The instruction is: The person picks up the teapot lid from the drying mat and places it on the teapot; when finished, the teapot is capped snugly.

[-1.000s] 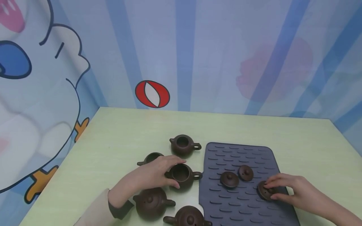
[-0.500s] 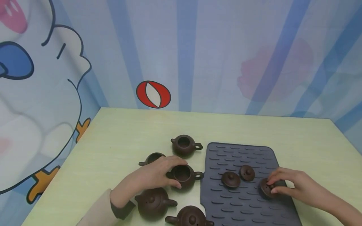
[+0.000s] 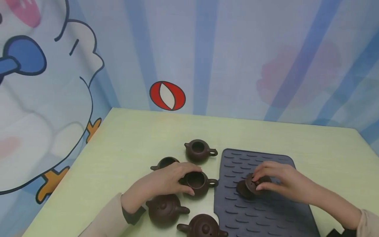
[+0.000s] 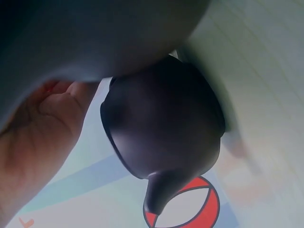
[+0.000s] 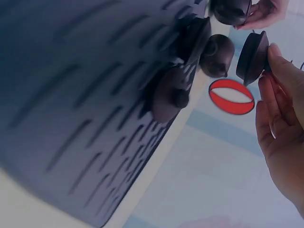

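My left hand grips a small dark brown teapot with no lid, thumb and fingers around its body. The pot sits on the table left of the grey mat. In the left wrist view a dark rounded shape covers the fingertips of that hand. My right hand pinches a lid by its knob, held tilted above the mat. The right wrist view shows this lid raised off the mat. Two other lids lie there, a nearer lid and a farther lid.
The ribbed grey mat lies at the right. Two more lidless teapots stand behind the left hand, one back teapot and one partly covered teapot. Two lidded teapots, a left one and a front one, stand nearer.
My right hand has lifted its lid off the mat and carried it left, over the other lids. The left hand keeps its grip on the teapot. The head view has shifted slightly.
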A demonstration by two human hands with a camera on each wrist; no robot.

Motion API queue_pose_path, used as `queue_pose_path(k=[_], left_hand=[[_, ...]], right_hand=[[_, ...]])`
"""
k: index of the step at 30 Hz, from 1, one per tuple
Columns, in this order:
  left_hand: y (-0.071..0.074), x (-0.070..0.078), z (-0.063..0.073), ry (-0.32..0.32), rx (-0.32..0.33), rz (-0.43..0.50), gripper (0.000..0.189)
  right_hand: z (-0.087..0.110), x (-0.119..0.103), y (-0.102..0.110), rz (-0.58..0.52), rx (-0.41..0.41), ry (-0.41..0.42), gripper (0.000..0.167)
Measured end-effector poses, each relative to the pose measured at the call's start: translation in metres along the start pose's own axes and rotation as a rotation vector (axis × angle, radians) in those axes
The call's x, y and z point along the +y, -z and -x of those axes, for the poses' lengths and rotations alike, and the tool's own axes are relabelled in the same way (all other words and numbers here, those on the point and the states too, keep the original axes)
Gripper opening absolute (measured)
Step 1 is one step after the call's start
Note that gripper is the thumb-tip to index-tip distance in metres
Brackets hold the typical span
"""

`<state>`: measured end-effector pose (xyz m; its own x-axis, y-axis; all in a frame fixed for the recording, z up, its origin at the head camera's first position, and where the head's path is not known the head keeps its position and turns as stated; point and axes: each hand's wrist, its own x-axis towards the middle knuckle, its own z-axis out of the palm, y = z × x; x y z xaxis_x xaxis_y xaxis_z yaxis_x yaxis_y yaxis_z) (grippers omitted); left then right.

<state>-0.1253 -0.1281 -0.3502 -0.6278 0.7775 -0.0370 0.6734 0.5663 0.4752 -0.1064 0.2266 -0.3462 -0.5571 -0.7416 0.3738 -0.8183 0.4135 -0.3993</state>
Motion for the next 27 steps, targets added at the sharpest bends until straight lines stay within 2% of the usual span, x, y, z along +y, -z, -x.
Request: queue_pose_path(k=[7, 14, 19, 22, 27], left_hand=[[0.001, 0.000, 0.000, 0.013, -0.027, 0.004, 0.061], [-0.003, -0.001, -0.003, 0.006, -0.024, 0.031, 0.060], [-0.004, -0.002, -0.004, 0.004, -0.030, 0.044, 0.060], [-0.003, -0.002, -0.004, 0.018, -0.032, 0.050, 0.062], [0.000, -0.004, -0.002, -0.003, -0.004, 0.055, 0.063]], right_hand=[[-0.042, -0.008, -0.007, -0.030, -0.032, 0.107, 0.030], [-0.071, -0.015, -0.023, -0.093, -0.028, 0.179, 0.027], [-0.090, -0.017, -0.039, -0.056, -0.017, 0.276, 0.021], [-0.100, -0.016, -0.049, -0.030, -0.018, 0.296, 0.020], [-0.115, -0.017, -0.063, -0.006, -0.045, 0.317, 0.019]])
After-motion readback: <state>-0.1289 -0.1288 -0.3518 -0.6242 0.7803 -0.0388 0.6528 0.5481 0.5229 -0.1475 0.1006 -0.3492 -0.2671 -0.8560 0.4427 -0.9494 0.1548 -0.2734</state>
